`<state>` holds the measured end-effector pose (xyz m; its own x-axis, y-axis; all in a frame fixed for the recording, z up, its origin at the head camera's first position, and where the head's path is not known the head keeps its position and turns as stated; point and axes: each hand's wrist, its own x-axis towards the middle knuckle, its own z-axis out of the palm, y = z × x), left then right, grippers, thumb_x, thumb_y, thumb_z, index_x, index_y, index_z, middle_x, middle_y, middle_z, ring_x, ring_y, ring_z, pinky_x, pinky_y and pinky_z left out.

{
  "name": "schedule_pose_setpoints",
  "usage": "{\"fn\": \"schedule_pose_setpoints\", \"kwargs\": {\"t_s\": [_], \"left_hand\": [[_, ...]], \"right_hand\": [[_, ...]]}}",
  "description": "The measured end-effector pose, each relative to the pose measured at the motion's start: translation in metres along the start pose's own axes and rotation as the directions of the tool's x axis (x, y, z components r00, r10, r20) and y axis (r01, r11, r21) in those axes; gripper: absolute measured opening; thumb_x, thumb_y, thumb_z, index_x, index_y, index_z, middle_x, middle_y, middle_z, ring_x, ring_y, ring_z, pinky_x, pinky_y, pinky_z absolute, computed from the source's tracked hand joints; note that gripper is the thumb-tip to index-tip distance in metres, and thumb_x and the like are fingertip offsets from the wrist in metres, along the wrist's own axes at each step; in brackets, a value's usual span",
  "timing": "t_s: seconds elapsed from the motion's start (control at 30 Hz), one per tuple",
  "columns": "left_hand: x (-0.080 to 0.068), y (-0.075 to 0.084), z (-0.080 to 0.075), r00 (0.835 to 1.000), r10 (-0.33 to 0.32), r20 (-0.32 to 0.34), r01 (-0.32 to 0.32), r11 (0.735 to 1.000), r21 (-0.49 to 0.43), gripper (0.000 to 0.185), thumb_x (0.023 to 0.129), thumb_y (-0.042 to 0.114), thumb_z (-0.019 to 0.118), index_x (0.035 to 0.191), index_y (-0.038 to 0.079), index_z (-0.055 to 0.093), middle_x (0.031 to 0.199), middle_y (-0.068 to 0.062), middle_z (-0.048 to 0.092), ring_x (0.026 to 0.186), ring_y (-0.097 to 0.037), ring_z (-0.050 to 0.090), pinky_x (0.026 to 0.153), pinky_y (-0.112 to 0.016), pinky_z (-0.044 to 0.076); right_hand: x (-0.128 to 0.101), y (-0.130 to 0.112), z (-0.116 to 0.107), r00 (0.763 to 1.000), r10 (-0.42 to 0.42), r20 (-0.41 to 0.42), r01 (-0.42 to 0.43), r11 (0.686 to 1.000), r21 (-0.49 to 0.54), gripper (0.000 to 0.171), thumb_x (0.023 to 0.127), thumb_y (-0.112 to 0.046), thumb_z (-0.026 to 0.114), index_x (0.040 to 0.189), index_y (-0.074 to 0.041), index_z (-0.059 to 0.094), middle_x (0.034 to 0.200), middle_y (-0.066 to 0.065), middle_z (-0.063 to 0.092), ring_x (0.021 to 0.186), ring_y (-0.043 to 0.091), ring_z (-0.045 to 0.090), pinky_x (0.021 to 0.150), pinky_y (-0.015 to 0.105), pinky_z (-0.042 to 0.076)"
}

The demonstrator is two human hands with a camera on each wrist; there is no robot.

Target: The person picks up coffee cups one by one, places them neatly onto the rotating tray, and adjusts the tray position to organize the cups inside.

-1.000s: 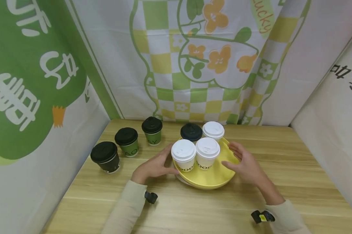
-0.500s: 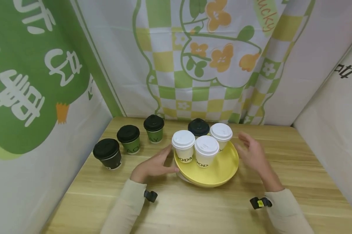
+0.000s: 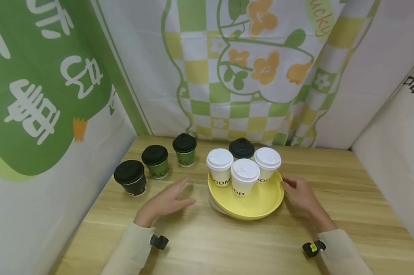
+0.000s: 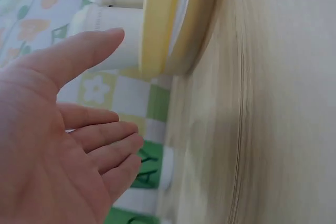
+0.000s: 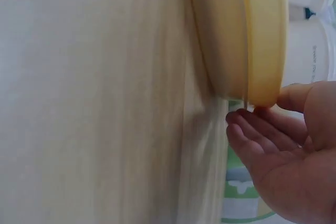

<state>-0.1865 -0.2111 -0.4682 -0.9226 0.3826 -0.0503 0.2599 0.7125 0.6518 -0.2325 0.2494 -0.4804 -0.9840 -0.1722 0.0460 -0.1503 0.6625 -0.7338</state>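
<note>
Left: three dark-lidded cups (image 3: 155,164) stand on the surface (image 3: 200,248). Left hand (image 3: 164,201): fingers extended, holding nothing, apart from the bowl (image 3: 263,198), right of centre, bearing white cups (image 3: 244,179). Right hand (image 3: 300,194): pinches the bowl's right side. Advised: steady both sides, keep it level.

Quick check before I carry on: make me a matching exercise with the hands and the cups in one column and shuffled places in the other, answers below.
1. Left hand
2. Right hand
3. Black paper cup with black lid
4. Three white paper cups with white lids

A. Standing in the yellow round bowl
B. Leftmost cup in the head view
C. Apart from the bowl, holding nothing
D. At the bowl's rim

Pairs: 1-C, 2-D, 3-B, 4-A
</note>
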Motion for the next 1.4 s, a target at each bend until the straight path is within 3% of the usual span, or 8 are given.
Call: {"fn": "schedule_pose_setpoints", "kwargs": {"t_s": [0.2,0.4,0.5,0.7,0.9,1.0,1.13,1.4], "left_hand": [[-0.045,0.003,-0.018,0.979,0.086,-0.186,-0.077,0.996,0.052,0.076,0.101,0.033,0.073,0.162,0.006,0.038,0.164,-0.022,0.045,0.152,-0.043,0.044,0.121,-0.065,0.039],[-0.091,-0.007,-0.046,0.843,0.128,-0.523,-0.083,0.991,0.109,0.074,0.093,0.013,0.082,0.157,0.005,0.046,0.155,-0.022,0.055,0.142,-0.046,0.052,0.120,-0.019,0.038],[-0.103,-0.020,-0.063,0.795,0.006,-0.606,0.022,0.999,0.039,0.087,0.091,0.017,0.083,0.163,0.004,0.035,0.161,-0.027,0.045,0.146,-0.053,0.043,0.127,-0.031,0.034],[-0.102,-0.057,-0.076,0.796,-0.283,-0.535,0.269,0.957,-0.105,0.117,0.091,0.041,0.083,0.170,0.005,0.005,0.172,-0.032,0.019,0.153,-0.061,0.025,0.116,-0.079,0.029],[-0.086,-0.088,-0.065,0.833,-0.317,-0.454,0.231,0.944,-0.235,0.117,0.090,0.036,0.086,0.168,-0.002,0.007,0.170,-0.035,0.020,0.156,-0.058,0.022,0.122,-0.075,0.027],[-0.078,-0.098,-0.058,0.839,-0.272,-0.472,0.143,0.946,-0.292,0.104,0.090,0.026,0.087,0.166,0.001,0.021,0.165,-0.028,0.036,0.157,-0.041,0.035,0.129,-0.037,0.035],[-0.074,-0.101,-0.052,0.812,-0.303,-0.500,0.139,0.931,-0.338,0.094,0.091,0.025,0.086,0.163,0.004,0.029,0.156,-0.019,0.048,0.133,0.001,0.048,0.098,0.002,0.036],[-0.073,-0.090,-0.050,0.732,-0.411,-0.544,0.198,0.891,-0.408,0.088,0.089,0.027,0.088,0.159,0.006,0.039,0.150,-0.015,0.056,0.114,0.014,0.050,0.094,0.000,0.042]], "right_hand": [[-0.025,-0.005,-0.012,0.999,0.035,0.025,-0.033,0.997,-0.072,0.044,0.108,-0.032,0.062,0.135,0.002,0.069,0.135,0.026,0.070,0.125,0.047,0.067,0.104,0.059,0.056],[-0.011,0.003,-0.018,0.998,0.043,0.039,-0.040,0.996,-0.078,0.052,0.112,-0.037,0.053,0.141,0.004,0.064,0.141,0.029,0.065,0.131,0.050,0.062,0.109,0.063,0.052],[0.005,0.008,-0.018,0.998,0.069,0.014,-0.068,0.997,-0.038,0.058,0.112,-0.044,0.048,0.147,0.002,0.058,0.147,0.029,0.061,0.137,0.051,0.056,0.112,0.064,0.049],[0.025,0.018,-0.013,0.994,0.108,0.001,-0.108,0.993,0.056,0.061,0.113,-0.045,0.046,0.154,0.001,0.052,0.152,0.028,0.056,0.145,0.047,0.051,0.119,0.059,0.044],[0.036,0.021,0.000,0.986,0.160,0.036,-0.164,0.945,0.282,0.052,0.114,-0.026,0.046,0.155,0.004,0.048,0.156,0.029,0.052,0.148,0.038,0.045,0.123,0.050,0.040],[0.038,0.021,0.004,0.981,0.186,0.051,-0.192,0.916,0.351,0.049,0.113,-0.021,0.045,0.156,0.002,0.047,0.161,0.027,0.047,0.154,0.037,0.038,0.128,0.051,0.033],[0.037,0.017,0.005,0.979,0.199,0.052,-0.204,0.908,0.366,0.049,0.113,-0.022,0.045,0.156,0.001,0.048,0.161,0.027,0.047,0.153,0.038,0.039,0.129,0.053,0.033],[0.030,0.011,0.007,0.981,0.186,0.047,-0.188,0.893,0.409,0.048,0.114,-0.026,0.047,0.156,-0.004,0.051,0.156,0.020,0.054,0.145,0.026,0.046,0.116,0.031,0.045]]}}
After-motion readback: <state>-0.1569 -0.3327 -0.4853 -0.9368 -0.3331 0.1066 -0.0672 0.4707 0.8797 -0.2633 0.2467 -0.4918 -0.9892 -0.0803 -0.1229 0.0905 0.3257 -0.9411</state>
